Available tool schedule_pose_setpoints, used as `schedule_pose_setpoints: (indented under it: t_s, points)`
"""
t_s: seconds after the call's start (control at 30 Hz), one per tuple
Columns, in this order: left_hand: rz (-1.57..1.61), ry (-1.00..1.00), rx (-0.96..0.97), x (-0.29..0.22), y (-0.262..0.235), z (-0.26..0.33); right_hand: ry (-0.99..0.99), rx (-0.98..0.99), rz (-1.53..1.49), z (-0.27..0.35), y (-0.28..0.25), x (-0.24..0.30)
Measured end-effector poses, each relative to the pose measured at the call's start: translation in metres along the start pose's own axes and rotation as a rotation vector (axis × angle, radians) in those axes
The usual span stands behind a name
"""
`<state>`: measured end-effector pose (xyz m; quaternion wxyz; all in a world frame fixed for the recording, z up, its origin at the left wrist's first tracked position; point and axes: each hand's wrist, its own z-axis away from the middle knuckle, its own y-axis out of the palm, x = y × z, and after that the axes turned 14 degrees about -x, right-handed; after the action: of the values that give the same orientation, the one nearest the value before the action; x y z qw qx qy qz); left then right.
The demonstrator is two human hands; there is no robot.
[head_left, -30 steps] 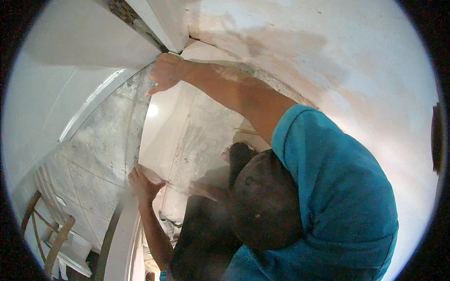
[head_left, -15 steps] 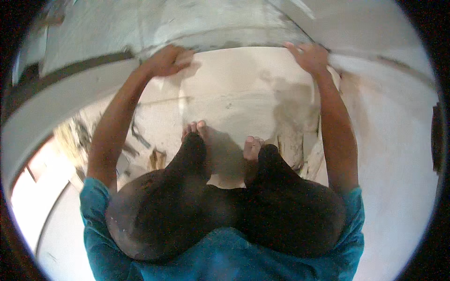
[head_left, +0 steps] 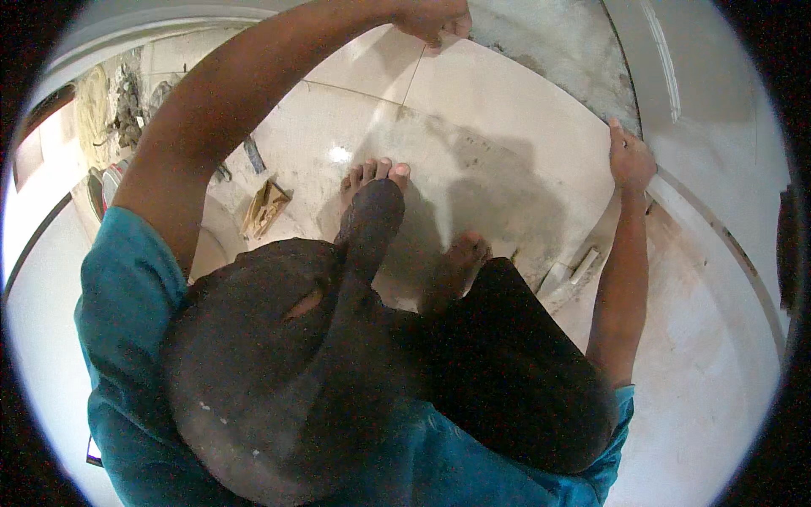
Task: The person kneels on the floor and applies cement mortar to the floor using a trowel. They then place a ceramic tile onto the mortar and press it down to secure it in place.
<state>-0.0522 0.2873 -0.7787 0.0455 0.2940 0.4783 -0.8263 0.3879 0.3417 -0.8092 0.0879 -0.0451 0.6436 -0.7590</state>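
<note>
A large beige floor tile (head_left: 507, 93) lies in front of me, beside a thin joint line, with its far edge against a rough grey floor. My left hand (head_left: 435, 19) reaches to the tile's far left corner, its fingers curled closed on the edge there. At the far right corner my right hand (head_left: 631, 160) grips the other end of that edge, its fingers partly hidden behind the hand. My bare feet (head_left: 378, 173) rest on the tiled surface nearer to me. Shadows fall across the tile.
A white door or panel (head_left: 701, 68) stands at the far right, beside a pale frame. Small offcuts (head_left: 583, 266) lie by my right foot. Left of my feet are a crumpled brown piece (head_left: 265, 209), a dark strip (head_left: 253, 156) and a bundle of pale cord (head_left: 91, 110).
My view has turned and shifted, so the tile now lies slanted toward the right. My left arm stretches farther across; my right hand appears lower and farther right. Both hands stay at the tile's far edge.
</note>
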Motion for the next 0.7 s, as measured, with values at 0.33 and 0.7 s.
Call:
schedule_pose_setpoints:
  t_s: [0.33, 0.7]
  points:
    - [-0.164, 0.035, 0.009, -0.018, -0.004, 0.012, -0.017, -0.084, -0.04, 0.002, 0.001, 0.001]
    - [-0.047, -0.041, 0.05, -0.01, 0.0, 0.002, -0.068, -0.144, 0.005, 0.006, -0.005, 0.007]
